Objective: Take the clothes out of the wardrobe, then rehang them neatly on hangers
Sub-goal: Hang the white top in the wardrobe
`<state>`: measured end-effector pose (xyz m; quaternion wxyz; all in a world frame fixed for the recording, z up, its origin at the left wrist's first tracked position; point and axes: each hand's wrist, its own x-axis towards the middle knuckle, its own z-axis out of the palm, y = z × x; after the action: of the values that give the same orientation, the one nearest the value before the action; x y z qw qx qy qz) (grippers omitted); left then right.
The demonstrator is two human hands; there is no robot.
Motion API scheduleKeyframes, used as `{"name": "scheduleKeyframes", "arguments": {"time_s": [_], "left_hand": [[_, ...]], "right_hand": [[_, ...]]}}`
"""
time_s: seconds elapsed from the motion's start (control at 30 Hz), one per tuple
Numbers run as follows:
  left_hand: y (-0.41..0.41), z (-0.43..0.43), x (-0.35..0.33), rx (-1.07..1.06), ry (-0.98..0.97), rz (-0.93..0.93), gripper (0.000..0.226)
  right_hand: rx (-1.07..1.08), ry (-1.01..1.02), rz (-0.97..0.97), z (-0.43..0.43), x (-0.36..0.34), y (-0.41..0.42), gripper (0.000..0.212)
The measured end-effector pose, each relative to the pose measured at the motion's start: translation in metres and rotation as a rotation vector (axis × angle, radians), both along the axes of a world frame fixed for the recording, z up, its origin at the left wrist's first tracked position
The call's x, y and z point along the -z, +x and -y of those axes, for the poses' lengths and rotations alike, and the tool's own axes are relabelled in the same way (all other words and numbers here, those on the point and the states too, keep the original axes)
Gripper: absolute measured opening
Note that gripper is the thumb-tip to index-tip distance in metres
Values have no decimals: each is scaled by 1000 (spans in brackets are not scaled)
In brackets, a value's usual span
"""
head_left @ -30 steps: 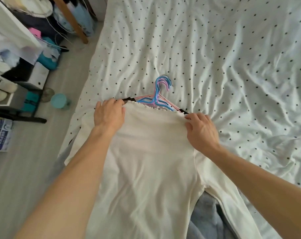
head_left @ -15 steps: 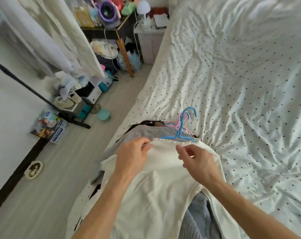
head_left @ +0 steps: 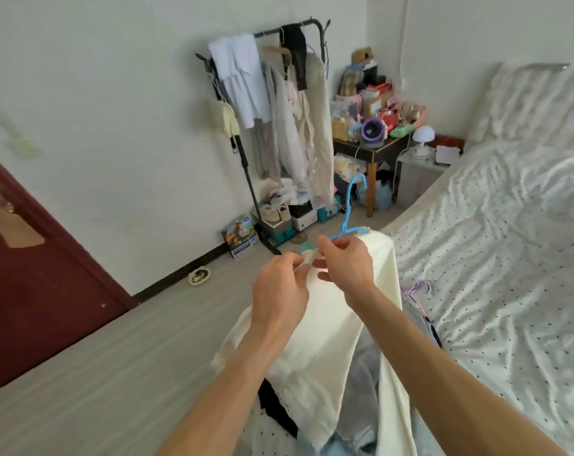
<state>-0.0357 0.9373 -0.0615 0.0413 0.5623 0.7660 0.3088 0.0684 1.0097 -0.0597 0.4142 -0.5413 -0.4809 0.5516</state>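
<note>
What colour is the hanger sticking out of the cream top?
Light blue; the hanger pokes out of the cream top, clearest in the head view.

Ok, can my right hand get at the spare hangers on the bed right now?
Probably yes. The hangers lie uncovered on the bed just beside the right forearm, nothing between. But the right hand is pinching the top, so it must let go first.

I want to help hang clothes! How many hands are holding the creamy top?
2. The left hand pinches the cream top at its neckline; the right hand grips it right beside, by the blue hanger. No other hands show.
</note>
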Motion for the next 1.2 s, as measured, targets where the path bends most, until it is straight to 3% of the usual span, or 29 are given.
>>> {"name": "scheduleKeyframes", "arguments": {"time_s": [0.2,0.3,0.5,0.8,0.97,1.07,1.2], "left_hand": [[2,137,-56,9,155,171,17],[-22,199,-93,-78,220,32,24],[-83,325,-153,-290,117,-177,45],[-128,444,-132,-433,-83,-290,62],[-118,485,-92,-365,-161,-372,31],[-86,511,-69,-439,-251,-195,21],[-35,548,-36,-521,-168,37,16]], "right_hand": [[-421,286,152,84,-78,16,18],[-676,421,211,123,-110,20,16],[-1080,599,300,196,-160,11,11],[-1270,764,409,256,-168,-17,10],[-1237,791,452,275,-135,-29,14],[-1282,774,443,291,-112,-32,11],[-1413,788,409,324,-79,-32,11]]}}
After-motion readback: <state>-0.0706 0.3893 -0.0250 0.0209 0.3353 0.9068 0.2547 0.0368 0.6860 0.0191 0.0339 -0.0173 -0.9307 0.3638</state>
